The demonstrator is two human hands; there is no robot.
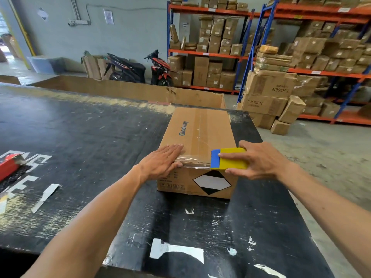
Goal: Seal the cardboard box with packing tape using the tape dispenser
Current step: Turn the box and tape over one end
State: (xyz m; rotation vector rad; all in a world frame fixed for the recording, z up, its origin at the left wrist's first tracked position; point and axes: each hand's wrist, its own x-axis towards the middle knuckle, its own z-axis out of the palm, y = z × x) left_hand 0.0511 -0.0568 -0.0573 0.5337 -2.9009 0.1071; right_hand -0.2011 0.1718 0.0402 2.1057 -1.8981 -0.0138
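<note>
A long brown cardboard box [197,135] printed "Glodway" lies on the black table [84,141], its top seam covered lengthwise by clear tape. My left hand [162,160] lies flat on the box's near top edge, fingers pressing the end of a clear tape strip [193,159] that runs across that edge. My right hand [259,161] grips the yellow and blue tape dispenser [228,159] at the box's near right corner, its blue end against the strip. A black and white diamond label [211,182] is on the box's near face.
A red object [10,165] lies at the table's left edge. Scraps of white tape [174,251] stick to the tabletop. A large open carton [128,90] stands behind the table. Shelves of boxes [301,47] and stacked cartons [267,97] fill the right; two scooters [140,69] are parked behind.
</note>
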